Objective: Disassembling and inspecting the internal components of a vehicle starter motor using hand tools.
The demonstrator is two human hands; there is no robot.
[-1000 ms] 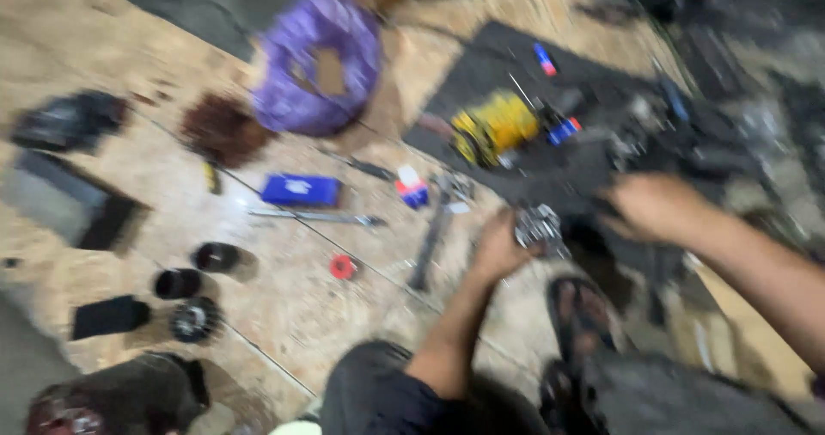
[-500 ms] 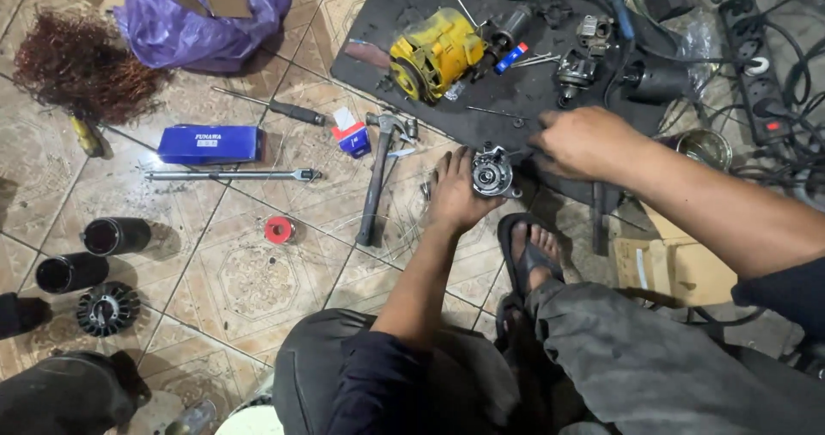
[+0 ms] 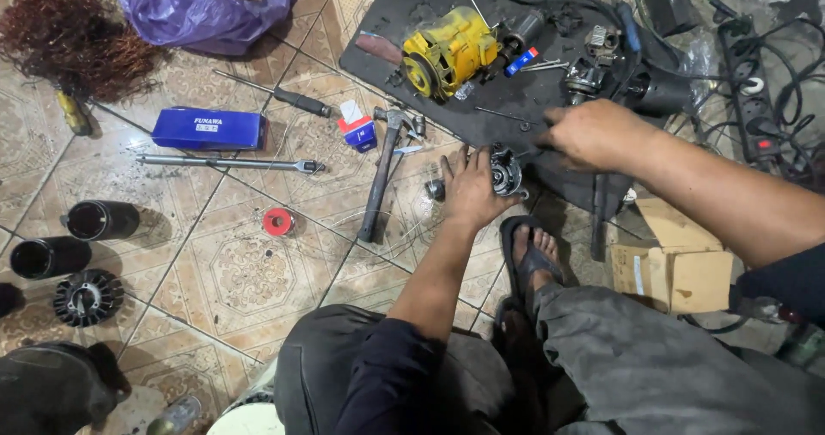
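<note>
Tiled floor: left hand grips metal motor part; right hand curled, contents unclear.

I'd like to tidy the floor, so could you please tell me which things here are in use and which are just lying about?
In use: left hand on the metal motor part; right hand over the black mat.

Lying about: hammer, blue box, red tape roll, purple bag, copper wire heap.

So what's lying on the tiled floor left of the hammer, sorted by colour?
Blue: 1, a flat box
Black: 3, two tubes and a finned rotor part
Red: 1, a small tape roll
Purple: 1, a plastic bag
Brown: 1, a copper wire tangle
Total: 7
</note>
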